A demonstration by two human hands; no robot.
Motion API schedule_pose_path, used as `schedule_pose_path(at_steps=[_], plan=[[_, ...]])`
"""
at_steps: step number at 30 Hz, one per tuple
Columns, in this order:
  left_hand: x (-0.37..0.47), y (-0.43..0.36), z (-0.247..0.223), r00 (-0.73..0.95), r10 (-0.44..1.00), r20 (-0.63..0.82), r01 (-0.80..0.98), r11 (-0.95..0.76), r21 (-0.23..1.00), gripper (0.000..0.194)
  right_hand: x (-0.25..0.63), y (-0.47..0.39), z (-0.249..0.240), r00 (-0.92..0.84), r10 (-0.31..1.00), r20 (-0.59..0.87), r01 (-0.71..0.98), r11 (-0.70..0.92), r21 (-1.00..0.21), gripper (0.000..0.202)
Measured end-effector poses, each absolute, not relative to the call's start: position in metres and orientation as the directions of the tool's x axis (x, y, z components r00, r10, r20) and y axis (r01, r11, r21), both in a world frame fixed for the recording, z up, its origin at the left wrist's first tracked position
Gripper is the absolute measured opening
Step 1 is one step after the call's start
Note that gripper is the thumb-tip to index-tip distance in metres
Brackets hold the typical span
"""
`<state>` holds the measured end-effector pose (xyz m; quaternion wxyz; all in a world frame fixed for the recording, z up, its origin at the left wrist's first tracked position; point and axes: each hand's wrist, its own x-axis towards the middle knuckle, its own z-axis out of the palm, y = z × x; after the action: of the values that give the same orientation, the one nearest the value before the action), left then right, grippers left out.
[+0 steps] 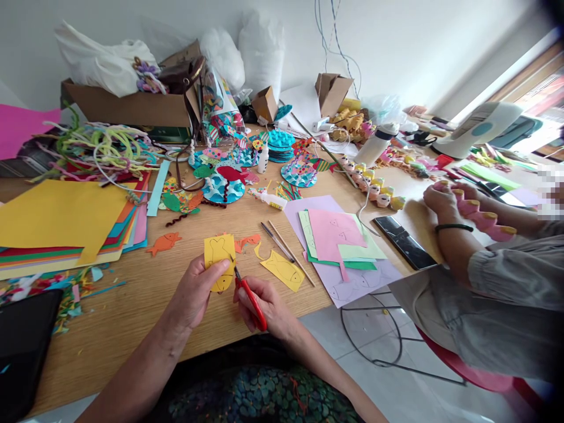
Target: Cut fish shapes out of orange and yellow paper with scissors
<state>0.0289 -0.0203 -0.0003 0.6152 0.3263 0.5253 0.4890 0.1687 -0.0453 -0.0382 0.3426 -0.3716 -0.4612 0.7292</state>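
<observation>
My left hand point(197, 292) pinches a yellow paper piece point(214, 248) with fish outlines drawn on it. Red-handled scissors point(252, 304) are in my right hand point(263, 305), their blades at the right edge of that paper. An orange paper fish point(164, 242) lies on the table left of my hands, and an orange scrap point(247, 242) lies just behind the paper. To the right is another yellow piece point(283, 270) with a drawn fish, beside a pen point(276, 241) and a thin wooden stick point(291, 252).
Stacked coloured paper point(61, 217) and a black device point(27, 346) are at the left. Pink paper point(337, 232) and a phone point(404, 242) lie at the right. Another person's hands point(445, 205) hold pink shapes point(482, 217). Blue decorated discs point(224, 187) stand behind.
</observation>
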Motion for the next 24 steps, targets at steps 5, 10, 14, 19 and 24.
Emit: schedule_pose_path(at_steps=[5, 10, 14, 19, 24], plan=[[0.028, -0.021, 0.002, -0.025, 0.935, -0.354, -0.279, 0.333, 0.901, 0.015, 0.168, -0.046, -0.04, -0.48, 0.853, -0.205, -0.164, -0.317, -0.934, 0.042], [0.027, -0.021, 0.002, -0.019, 0.93, -0.368, -0.28, 0.348, 0.895, 0.015, 0.168, -0.046, -0.041, -0.481, 0.851, -0.209, -0.151, -0.315, -0.937, 0.04], [0.025, -0.021, -0.002, -0.057, 0.941, -0.334, -0.297, 0.303, 0.906, 0.017, 0.168, -0.046, -0.042, -0.485, 0.847, -0.218, -0.142, -0.323, -0.936, 0.038], [0.024, -0.02, -0.008, -0.108, 0.961, -0.255, -0.293, 0.214, 0.932, 0.017, 0.167, -0.046, -0.042, -0.494, 0.844, -0.208, -0.126, -0.306, -0.944, 0.041], [0.022, -0.02, -0.01, -0.074, 0.967, -0.242, -0.256, 0.217, 0.942, 0.016, 0.168, -0.046, -0.041, -0.51, 0.835, -0.207, -0.133, -0.314, -0.94, 0.043]])
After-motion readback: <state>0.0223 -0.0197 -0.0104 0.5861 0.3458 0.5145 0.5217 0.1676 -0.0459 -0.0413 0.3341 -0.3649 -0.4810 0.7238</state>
